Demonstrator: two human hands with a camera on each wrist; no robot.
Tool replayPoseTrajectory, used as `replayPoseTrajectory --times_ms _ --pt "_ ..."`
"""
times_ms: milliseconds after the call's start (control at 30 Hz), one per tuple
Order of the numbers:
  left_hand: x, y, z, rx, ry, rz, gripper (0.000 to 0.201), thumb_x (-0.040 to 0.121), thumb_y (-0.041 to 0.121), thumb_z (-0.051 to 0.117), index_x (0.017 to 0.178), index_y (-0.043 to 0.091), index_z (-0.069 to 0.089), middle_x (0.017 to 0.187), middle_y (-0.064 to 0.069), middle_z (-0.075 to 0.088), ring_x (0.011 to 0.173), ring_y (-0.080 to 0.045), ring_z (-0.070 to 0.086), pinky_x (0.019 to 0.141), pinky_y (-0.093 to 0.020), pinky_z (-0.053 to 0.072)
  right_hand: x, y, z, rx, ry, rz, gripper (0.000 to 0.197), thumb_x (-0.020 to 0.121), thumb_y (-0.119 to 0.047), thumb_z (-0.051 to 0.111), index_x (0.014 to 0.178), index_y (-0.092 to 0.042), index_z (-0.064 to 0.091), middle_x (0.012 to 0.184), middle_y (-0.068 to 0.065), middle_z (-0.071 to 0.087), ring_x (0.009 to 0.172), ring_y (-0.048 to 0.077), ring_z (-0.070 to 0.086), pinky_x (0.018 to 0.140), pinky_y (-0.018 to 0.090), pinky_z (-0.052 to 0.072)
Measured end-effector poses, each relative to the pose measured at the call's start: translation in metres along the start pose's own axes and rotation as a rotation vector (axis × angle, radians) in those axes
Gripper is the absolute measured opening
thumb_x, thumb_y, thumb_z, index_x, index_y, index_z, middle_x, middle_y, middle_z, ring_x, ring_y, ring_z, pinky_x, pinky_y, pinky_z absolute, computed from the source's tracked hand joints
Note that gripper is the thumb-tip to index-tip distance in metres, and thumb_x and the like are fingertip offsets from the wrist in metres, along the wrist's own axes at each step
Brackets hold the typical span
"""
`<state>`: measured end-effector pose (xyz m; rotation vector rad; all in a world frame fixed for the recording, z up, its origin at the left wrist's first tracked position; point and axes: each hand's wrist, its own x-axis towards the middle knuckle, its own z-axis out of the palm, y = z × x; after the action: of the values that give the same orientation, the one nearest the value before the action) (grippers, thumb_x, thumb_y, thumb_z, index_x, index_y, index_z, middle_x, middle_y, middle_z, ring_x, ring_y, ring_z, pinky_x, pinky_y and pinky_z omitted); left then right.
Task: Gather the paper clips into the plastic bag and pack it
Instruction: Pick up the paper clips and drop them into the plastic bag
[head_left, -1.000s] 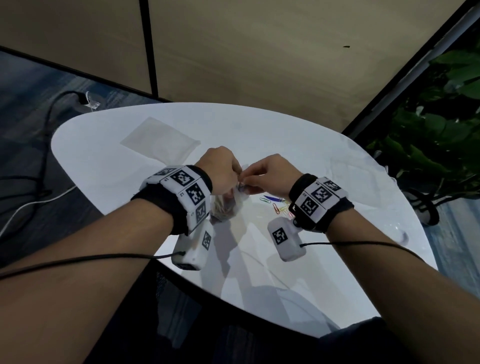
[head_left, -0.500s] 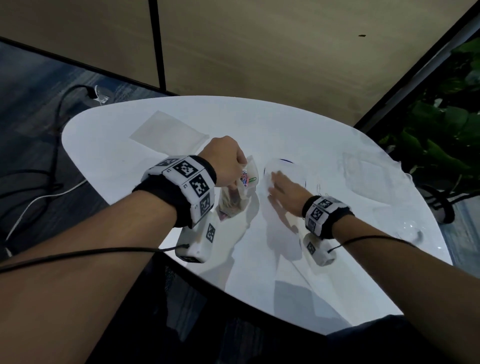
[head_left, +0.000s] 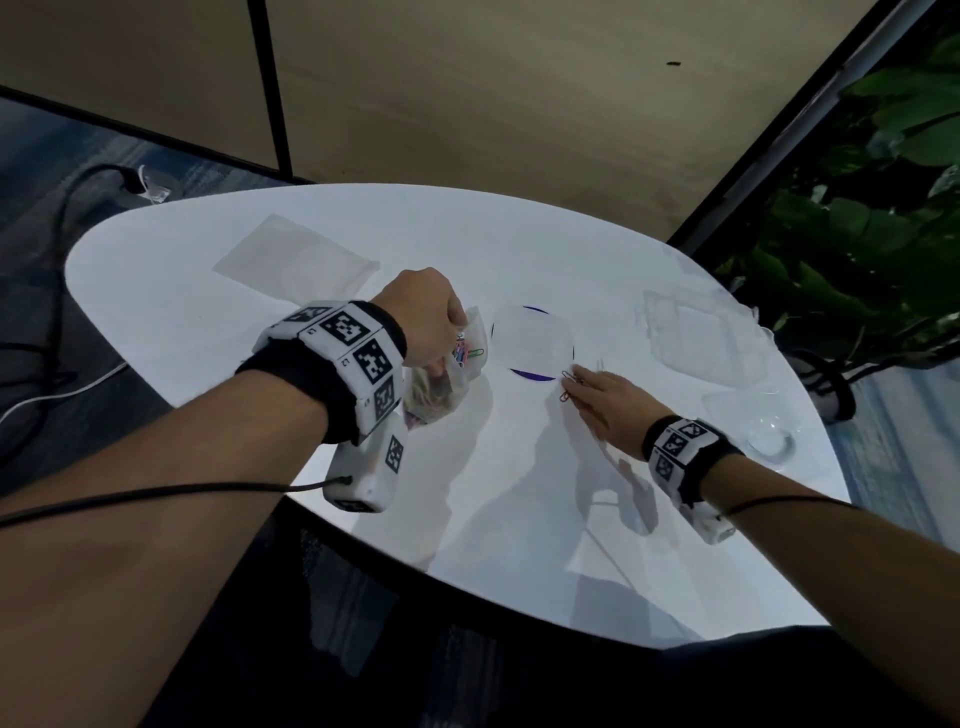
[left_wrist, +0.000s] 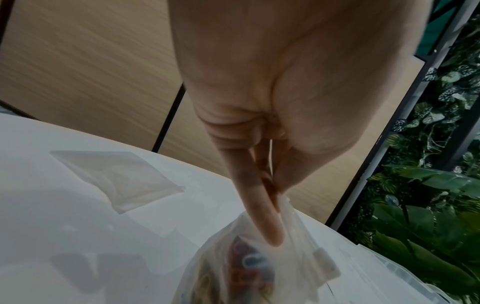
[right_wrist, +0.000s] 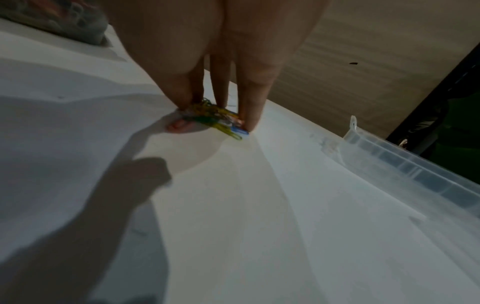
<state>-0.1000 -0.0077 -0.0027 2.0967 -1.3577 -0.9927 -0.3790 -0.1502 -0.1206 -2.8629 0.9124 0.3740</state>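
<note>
My left hand (head_left: 431, 322) pinches the rim of a clear plastic bag (head_left: 447, 384) and holds it up just over the white table (head_left: 519, 519); coloured paper clips show inside it. In the left wrist view thumb and fingers (left_wrist: 259, 216) nip the bag (left_wrist: 293, 257) at its mouth. My right hand (head_left: 587, 387) lies flat to the right of the bag, straight fingers (right_wrist: 250, 111) pressing on a small heap of loose paper clips (right_wrist: 218, 118), yellow, green and blue. One clip (head_left: 567, 385) sticks out by the fingertips.
A round clear disc with a purple edge (head_left: 532, 343) lies between bag and right hand. A flat empty bag (head_left: 296, 260) rests at the far left. A clear plastic box (right_wrist: 405, 162) and lid (head_left: 696, 332) sit on the right, near the table edge.
My right hand left the bag's mouth, swung right and came down flat on the loose clips. The left hand kept hold of the bag.
</note>
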Motion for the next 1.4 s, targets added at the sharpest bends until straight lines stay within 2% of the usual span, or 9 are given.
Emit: replayPoseTrajectory --times_ms 100,267,500,633,767,900,1067,1233,1400 --pt "0.001 0.002 0.005 0.018 -0.021 0.012 0.031 0.095 0.003 0.051 0.119 0.008 0.070 0.114 -0.011 0.072 0.097 -0.028 0.071 0.091 -0.039 0.058 0.004 -0.011 -0.008 0.029 0.114 0.015 0.022 0.094 -0.014 0.052 0.101 -0.007 0.072 0.099 0.010 0.069 0.086 0.035 0.065 0.075 0.039 0.054" --pt "0.003 0.001 0.008 0.015 -0.040 0.006 0.029 0.097 0.006 0.050 0.118 0.009 0.069 0.106 -0.012 0.075 0.082 -0.025 0.074 0.085 -0.037 0.060 0.011 -0.013 -0.021 0.198 0.080 0.346 0.018 0.087 -0.011 0.061 0.093 -0.013 0.078 0.094 0.006 0.072 0.089 0.025 0.066 0.084 0.032 0.053" --pt "0.004 0.004 0.010 0.024 -0.044 -0.011 0.036 0.093 0.001 0.045 0.117 0.010 0.069 0.107 -0.013 0.074 0.079 -0.026 0.072 0.088 -0.038 0.059 0.016 0.007 -0.025 0.960 0.149 0.858 0.009 0.070 -0.014 0.083 0.078 -0.014 0.080 0.082 0.008 0.077 0.081 0.021 0.074 0.085 0.033 0.059" --pt "0.006 0.004 0.011 0.002 -0.045 -0.009 0.033 0.094 0.001 0.045 0.116 0.009 0.069 0.106 -0.013 0.074 0.079 -0.027 0.073 0.088 -0.039 0.059 0.020 -0.009 -0.047 1.471 0.191 0.784 0.008 0.081 0.002 0.070 0.087 0.007 0.069 0.082 0.016 0.068 0.080 0.022 0.066 0.080 0.026 0.059" --pt "0.006 0.006 0.011 -0.009 -0.029 0.003 0.034 0.094 -0.001 0.045 0.114 0.006 0.071 0.105 -0.013 0.075 0.081 -0.027 0.074 0.087 -0.039 0.059 0.027 -0.055 -0.082 1.798 -0.035 0.555 0.007 0.090 0.000 0.060 0.097 -0.001 0.062 0.085 0.007 0.060 0.088 0.011 0.060 0.091 0.018 0.051" --pt "0.007 0.009 0.012 -0.059 -0.016 0.018 0.030 0.094 0.000 0.049 0.114 0.005 0.070 0.104 -0.014 0.075 0.079 -0.026 0.075 0.085 -0.037 0.061 0.036 -0.098 -0.096 1.793 -0.170 0.411 0.013 0.093 0.004 0.053 0.098 0.005 0.065 0.085 0.005 0.068 0.080 0.007 0.067 0.083 0.015 0.055" --pt "0.005 0.015 0.016 -0.064 0.039 0.051 0.025 0.093 0.002 0.055 0.107 0.007 0.075 0.105 -0.011 0.075 0.084 -0.023 0.072 0.087 -0.033 0.059 0.050 -0.123 -0.094 1.642 0.044 0.561 0.024 0.085 0.012 0.057 0.106 0.022 0.061 0.094 0.025 0.065 0.070 0.019 0.067 0.069 0.021 0.060" --pt "0.005 0.017 0.018 -0.092 0.028 0.042 0.025 0.094 0.001 0.053 0.103 0.006 0.076 0.093 -0.013 0.076 0.070 -0.025 0.076 0.076 -0.036 0.063 0.055 -0.134 -0.095 1.321 0.081 0.484 0.024 0.077 0.009 0.063 0.100 0.010 0.069 0.089 0.022 0.069 0.076 0.028 0.068 0.080 0.034 0.059" --pt "0.005 0.014 0.014 -0.103 0.012 0.055 0.029 0.091 -0.002 0.049 0.095 0.005 0.077 0.086 -0.014 0.078 0.069 -0.020 0.076 0.080 -0.036 0.063 0.044 -0.130 -0.102 0.790 0.134 0.308 0.009 0.077 -0.009 0.068 0.071 -0.008 0.075 0.071 0.011 0.072 0.064 0.013 0.063 0.069 0.032 0.058"
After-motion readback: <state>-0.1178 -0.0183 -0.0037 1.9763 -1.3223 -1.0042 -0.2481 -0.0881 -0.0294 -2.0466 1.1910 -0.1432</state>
